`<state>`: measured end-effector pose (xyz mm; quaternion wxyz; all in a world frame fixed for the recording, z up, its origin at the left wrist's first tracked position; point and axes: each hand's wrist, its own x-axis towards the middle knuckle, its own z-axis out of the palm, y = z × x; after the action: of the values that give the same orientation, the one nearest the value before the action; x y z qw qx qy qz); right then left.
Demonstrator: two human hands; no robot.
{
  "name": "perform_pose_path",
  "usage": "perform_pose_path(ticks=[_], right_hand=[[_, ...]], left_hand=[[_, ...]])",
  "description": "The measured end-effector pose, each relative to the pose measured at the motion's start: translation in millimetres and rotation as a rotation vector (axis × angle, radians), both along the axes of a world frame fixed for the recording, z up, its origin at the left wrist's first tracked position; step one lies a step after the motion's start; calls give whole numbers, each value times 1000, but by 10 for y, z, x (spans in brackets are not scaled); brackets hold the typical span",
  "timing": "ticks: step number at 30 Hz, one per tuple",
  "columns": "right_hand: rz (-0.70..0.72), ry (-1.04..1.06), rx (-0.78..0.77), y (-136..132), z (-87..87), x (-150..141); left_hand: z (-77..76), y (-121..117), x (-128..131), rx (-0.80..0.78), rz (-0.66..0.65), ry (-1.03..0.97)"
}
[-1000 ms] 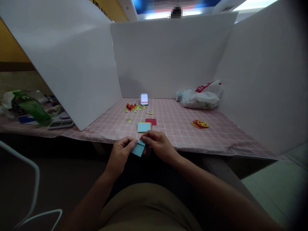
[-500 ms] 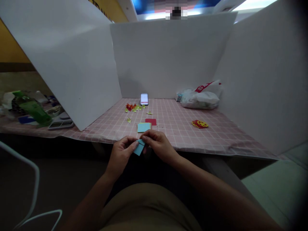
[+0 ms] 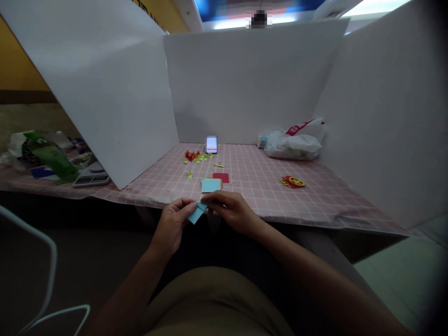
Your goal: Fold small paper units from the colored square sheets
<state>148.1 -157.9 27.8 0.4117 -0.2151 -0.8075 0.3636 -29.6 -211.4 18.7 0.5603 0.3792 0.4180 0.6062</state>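
Note:
A small piece of light blue paper point(image 3: 196, 214), partly folded, is held between both hands just in front of the table edge. My left hand point(image 3: 175, 219) pinches its left side, thumb on top. On the upper right, my right hand point(image 3: 231, 207) grips the paper with thumb and fingers, which hide that corner. Just beyond the hands lies a stack of square paper point(image 3: 211, 185) with a light blue sheet on top. A red paper square point(image 3: 221, 178) lies behind the stack.
Several small folded paper pieces point(image 3: 198, 157), red and yellow-green, sit near an upright phone point(image 3: 211, 144). Red and yellow cut-outs point(image 3: 293, 181) lie to the right, a white plastic bag point(image 3: 294, 142) behind them. White panels point(image 3: 255, 84) enclose the checked table. A scale point(image 3: 91, 179) stands outside, left.
The light blue paper has tilted, its free lower corner swinging to the left. My right fingers have shifted slightly along its upper edge. The view has moved a little.

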Motion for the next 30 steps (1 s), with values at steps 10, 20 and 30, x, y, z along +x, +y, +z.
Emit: perform_pose_path(ticks=[10, 20, 30], right_hand=[[-20, -78, 307, 42, -21, 29], [-45, -30, 301, 61, -37, 43], [-59, 13, 293, 67, -70, 28]], left_hand=[[5, 37, -55, -12, -61, 21], [2, 18, -64, -5, -106, 10], [2, 24, -43, 24, -65, 15]])
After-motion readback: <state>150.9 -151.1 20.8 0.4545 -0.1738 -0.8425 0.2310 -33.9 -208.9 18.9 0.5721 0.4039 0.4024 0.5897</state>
